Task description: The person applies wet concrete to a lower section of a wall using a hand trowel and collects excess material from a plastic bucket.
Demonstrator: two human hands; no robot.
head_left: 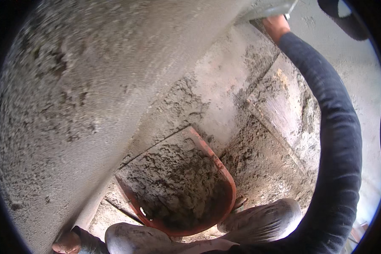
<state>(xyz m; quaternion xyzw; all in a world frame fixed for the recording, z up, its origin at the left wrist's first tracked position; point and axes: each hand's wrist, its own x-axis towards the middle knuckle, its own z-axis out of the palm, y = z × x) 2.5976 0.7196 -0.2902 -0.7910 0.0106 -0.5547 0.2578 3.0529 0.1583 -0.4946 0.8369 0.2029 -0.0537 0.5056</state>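
Note:
My right arm, in a dark sleeve, reaches far forward to the wall at the upper right. There my right hand (277, 27) is closed on a flat plastering trowel (271, 8), whose pale blade lies against the wall. The fingers are mostly turned away, and the trowel is partly cut off by the frame. My left hand (67, 243) is low at the lower left, beside the near end of the wet plastered wall (93, 84). Its fingers are too hidden to read. Between my knees stands a red-rimmed tub (225, 172) holding lumpy grey mortar (178, 186).
Grey mortar droppings (258, 148) cover much of the floor. Mortar-smeared boards (283, 101) lie to the right of the tub. A smooth grey wall (338, 46) rises at the right. My legs in pale, stained trousers (258, 220) flank the tub.

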